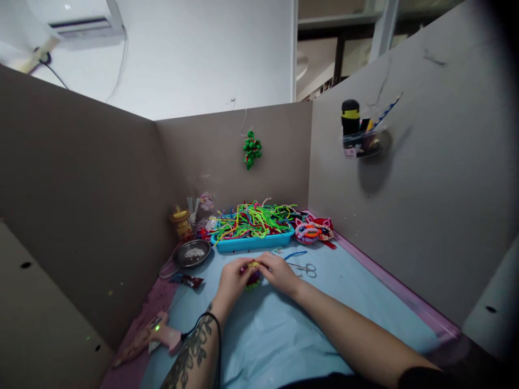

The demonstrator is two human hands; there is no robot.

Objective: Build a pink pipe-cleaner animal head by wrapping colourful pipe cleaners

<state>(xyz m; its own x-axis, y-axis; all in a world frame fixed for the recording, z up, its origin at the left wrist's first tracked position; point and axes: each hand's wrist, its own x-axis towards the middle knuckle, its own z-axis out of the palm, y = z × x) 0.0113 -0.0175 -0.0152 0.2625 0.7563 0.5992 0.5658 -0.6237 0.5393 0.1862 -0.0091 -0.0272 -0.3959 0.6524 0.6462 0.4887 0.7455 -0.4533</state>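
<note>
My left hand (235, 277) and my right hand (278, 272) meet over the blue cloth, closed on a small pipe-cleaner piece (253, 282). Yellow shows at its top between the fingertips, with purple-red and green below; the fingers cover much of it. Just right of my right hand lie scissors (307, 269) and a blue pipe cleaner (295, 254). Beyond both hands stands a blue tray (253, 243) heaped with pipe cleaners (259, 221) in green, yellow, red and other colours.
A pink glue gun (164, 334) lies at left, its cord passing my left forearm. Behind it are a metal dish (192, 253) and a yellow cup (181, 222). Finished-looking pipe-cleaner pieces (312, 229) sit right of the tray. Grey partitions (235, 162) enclose the table; a holder (360, 143) hangs right.
</note>
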